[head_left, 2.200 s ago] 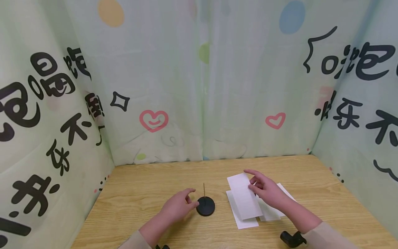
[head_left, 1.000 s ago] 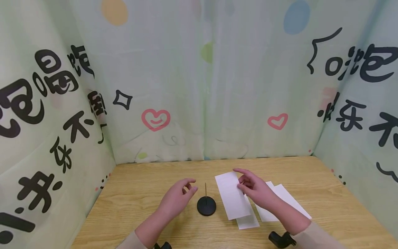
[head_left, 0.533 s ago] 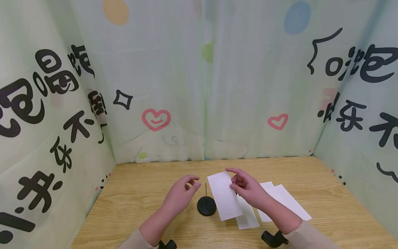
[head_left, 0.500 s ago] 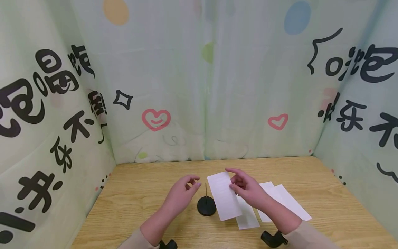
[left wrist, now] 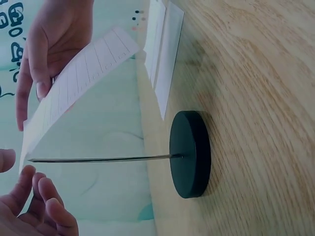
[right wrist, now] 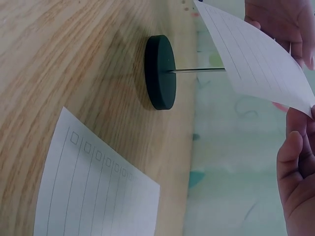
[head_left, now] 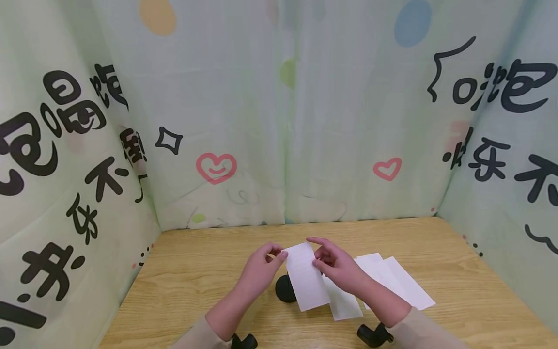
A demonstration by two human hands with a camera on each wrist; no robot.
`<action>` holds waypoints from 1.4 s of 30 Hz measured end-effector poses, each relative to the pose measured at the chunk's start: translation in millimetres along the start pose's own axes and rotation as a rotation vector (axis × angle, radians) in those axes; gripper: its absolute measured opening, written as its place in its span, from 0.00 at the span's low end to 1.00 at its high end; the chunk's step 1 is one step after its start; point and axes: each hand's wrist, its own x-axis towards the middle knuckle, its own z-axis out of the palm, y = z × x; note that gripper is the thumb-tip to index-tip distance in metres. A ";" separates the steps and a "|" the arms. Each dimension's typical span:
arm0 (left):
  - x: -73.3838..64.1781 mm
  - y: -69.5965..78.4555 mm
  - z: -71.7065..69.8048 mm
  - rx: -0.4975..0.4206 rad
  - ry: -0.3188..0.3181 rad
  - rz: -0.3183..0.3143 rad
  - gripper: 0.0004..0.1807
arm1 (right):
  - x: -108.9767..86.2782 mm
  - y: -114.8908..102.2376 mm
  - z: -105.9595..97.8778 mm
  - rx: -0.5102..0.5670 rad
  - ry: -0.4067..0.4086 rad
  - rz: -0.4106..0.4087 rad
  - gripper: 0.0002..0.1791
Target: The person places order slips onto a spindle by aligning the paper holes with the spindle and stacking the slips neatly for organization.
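A white paper slip (head_left: pixel 307 278) with printed ruled lines is held up and slightly bowed above the table. My right hand (head_left: pixel 340 271) pinches its right edge, index finger extended. At the slip's upper left corner, my left hand (head_left: pixel 258 270) has its thumb and curled fingers around the paper. Below stands a receipt spike (left wrist: pixel 189 155) with a round black base and a thin upright metal rod. Its rod tip comes close to the slip's underside in the left wrist view; whether it touches, I cannot tell. From the head, the slip hides the rod.
More paper slips lie on the wooden table (head_left: pixel 209 252) to the right: one slip (head_left: pixel 344 303) nearest the spike, others (head_left: pixel 411 286) partly under my right forearm. Printed boxes show on the near slip (right wrist: pixel 98 187). A patterned curtain (head_left: pixel 244 121) encloses the back and sides.
My right hand has carried the slip leftward from over the other slips to above the spike. My left hand has shifted right and now meets the slip's corner.
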 end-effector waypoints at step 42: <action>5.3 -0.1 1.3 0.051 0.008 -0.025 0.09 | 2.1 4.4 11.6 0.031 0.004 0.053 0.28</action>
